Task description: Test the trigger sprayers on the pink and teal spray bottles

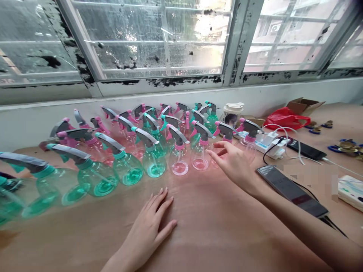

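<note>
Spray bottles stand in rows on the brown tabletop, clear green ones to the left and clear pink ones toward the middle and right. My left hand (154, 217) lies flat on the tabletop, fingers spread, in front of a green spray bottle (154, 164) and a pink spray bottle (179, 163). My right hand (234, 162) reaches over at the front row, fingers apart, partly covering a pink spray bottle (227, 132). Whether its fingertips touch that bottle I cannot tell. Just left of it stands another pink spray bottle (200, 160); to its right is one more (251, 143).
A smartphone (292, 190) lies right of my right forearm, with a second phone (306, 148) behind it. White cables run from a power strip (272, 148). Farther back are a lidded paper cup (234, 109), a red plastic bag (286, 119), a cardboard box (304, 105) and blue-handled scissors (344, 147).
</note>
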`<state>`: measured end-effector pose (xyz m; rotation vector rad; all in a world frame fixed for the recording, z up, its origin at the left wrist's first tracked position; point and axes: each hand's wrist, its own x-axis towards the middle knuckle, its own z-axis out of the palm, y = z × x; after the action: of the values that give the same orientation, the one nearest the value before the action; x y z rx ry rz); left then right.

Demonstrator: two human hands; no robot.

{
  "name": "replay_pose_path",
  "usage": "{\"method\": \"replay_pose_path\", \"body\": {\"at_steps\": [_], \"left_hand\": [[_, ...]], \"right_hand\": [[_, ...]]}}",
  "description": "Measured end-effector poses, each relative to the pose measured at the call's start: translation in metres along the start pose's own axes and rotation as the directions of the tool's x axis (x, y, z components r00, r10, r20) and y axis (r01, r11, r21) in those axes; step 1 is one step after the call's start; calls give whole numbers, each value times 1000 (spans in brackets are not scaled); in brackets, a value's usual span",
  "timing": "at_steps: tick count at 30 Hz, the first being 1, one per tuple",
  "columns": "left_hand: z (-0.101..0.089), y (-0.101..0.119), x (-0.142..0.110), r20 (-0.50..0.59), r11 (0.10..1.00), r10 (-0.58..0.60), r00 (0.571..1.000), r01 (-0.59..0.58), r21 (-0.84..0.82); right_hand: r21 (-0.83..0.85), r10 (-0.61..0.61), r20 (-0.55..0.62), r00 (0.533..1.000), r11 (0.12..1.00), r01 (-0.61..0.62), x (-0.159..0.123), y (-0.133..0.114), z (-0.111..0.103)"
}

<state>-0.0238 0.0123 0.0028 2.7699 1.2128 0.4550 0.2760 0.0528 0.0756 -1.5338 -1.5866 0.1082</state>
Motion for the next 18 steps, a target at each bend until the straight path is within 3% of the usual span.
{"method": "replay_pose_path", "body": {"at_steps": [11, 18], "left_hand": [[6, -5, -3, -20, 1000, -7, 1000, 7, -1], [5, -6, -2, -30, 1000, -4, 1000, 4, 15]], "right_hand": [[-167, 58, 20, 998, 984, -54, 23, 2, 34], [-194, 42, 48, 998, 981, -32, 21, 7, 30]]}}
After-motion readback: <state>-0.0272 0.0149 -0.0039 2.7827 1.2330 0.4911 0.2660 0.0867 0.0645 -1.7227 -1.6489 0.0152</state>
